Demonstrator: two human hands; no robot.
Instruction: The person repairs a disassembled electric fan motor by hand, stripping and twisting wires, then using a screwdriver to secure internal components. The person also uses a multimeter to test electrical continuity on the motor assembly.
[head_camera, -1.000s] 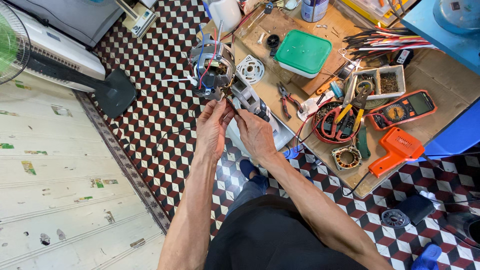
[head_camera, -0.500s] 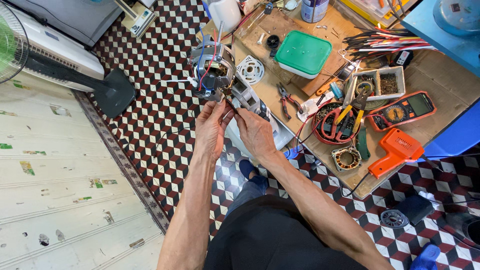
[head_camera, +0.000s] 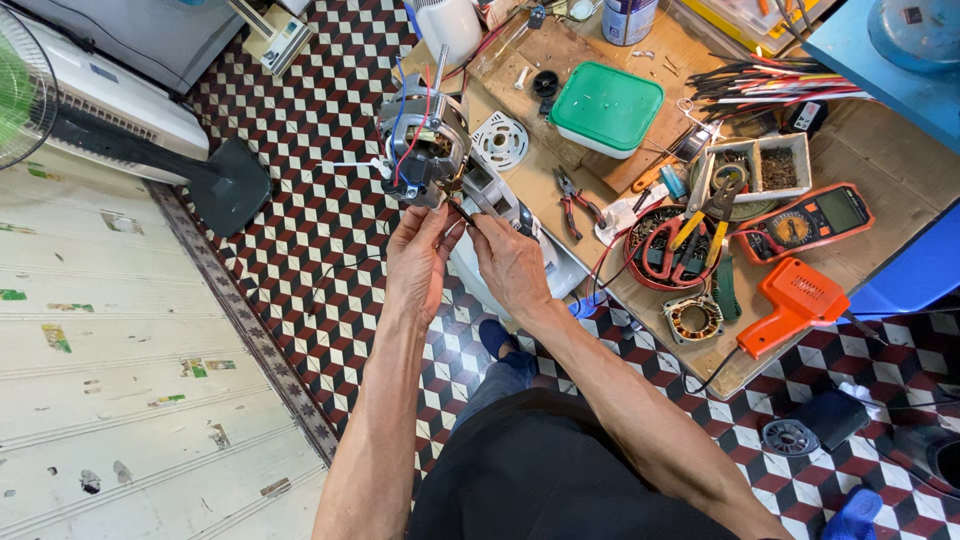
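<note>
The fan motor (head_camera: 425, 140) is sitting at 11 o'clock, at the counter (head_camera: 560, 245) edge, housing off, wiring exposed. Left hand (head_camera: 418, 262) and right hand (head_camera: 510, 265) fingers are pinching its dark lead; reassembly is remaining.

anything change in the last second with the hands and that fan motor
Almost nothing changed. The left hand and right hand keep their fingertips pinched on the thin wires just below the fan motor, with no visible shift. The motor, the green-lidded box, the orange tool and the multimeter on the board lie as before.
</note>
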